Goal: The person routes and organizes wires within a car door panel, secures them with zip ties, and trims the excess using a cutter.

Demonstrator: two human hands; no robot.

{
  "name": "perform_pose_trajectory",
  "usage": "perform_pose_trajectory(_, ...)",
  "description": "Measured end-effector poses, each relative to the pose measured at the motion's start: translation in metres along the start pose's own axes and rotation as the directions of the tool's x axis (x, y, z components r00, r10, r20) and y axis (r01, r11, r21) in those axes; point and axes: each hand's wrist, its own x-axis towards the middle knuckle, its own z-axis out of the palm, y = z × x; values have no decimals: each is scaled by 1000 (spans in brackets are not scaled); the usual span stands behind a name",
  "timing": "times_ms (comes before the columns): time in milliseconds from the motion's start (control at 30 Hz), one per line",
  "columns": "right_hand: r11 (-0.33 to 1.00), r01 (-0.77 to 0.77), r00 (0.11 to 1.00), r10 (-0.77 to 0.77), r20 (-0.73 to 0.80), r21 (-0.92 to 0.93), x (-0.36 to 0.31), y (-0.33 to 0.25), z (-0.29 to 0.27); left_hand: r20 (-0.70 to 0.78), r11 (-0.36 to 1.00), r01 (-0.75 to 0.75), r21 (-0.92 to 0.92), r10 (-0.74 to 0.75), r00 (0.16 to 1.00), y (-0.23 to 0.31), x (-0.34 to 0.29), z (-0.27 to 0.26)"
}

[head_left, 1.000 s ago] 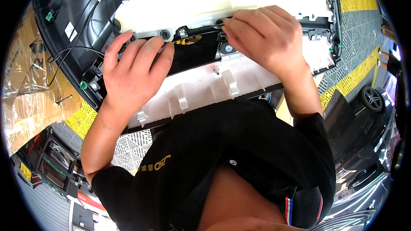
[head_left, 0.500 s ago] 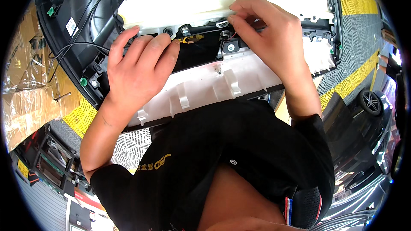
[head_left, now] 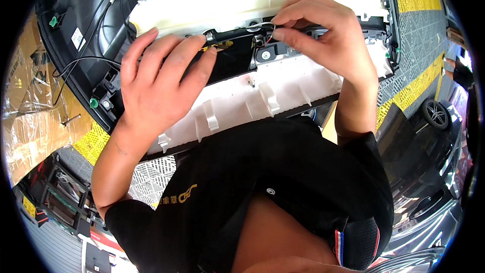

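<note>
A dark car door trim panel (head_left: 64, 86) lies before me with its inner side up. My right hand (head_left: 326, 38) pinches a thin wire (head_left: 259, 25) between thumb and forefinger, just above a slot in the panel's middle. My left hand (head_left: 161, 78) rests over the panel's left part with its fingers spread, the fingertips by a small metal clip (head_left: 209, 36) and a yellow piece (head_left: 220, 46) in the dark opening. Beyond both hands is a large whitish pad (head_left: 217, 0). A pale plastic strip (head_left: 232, 96) with upright ribs runs along the near side.
Loose black cables (head_left: 76, 61) cross the panel's left end. Green clips (head_left: 94, 102) sit along its edge. A cardboard box (head_left: 40, 126) wrapped in clear film stands at the left. Grey and yellow floor grating (head_left: 417, 45) and a dark car with a wheel (head_left: 435, 113) are at the right.
My right hand has drawn the wire slightly up out of the slot, and more of it shows. The left hand's fingers have spread a little. The view has shifted slightly.
</note>
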Motion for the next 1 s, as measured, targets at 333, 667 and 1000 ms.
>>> perform_pose_trajectory(333,990,-103,990,91,-109,-101,-3,-9,15,-12,979,-47,-201,46,999,4,72,36)
perform_pose_trajectory(667,986,-160,980,154,-126,-44,-1,-7,10,9,962,27,-272,-25,1000,10,84,47)
perform_pose_trajectory(1000,983,-160,979,145,-143,-94,-1,-13,16,-40,991,-76,-108,72,997,9,79,49)
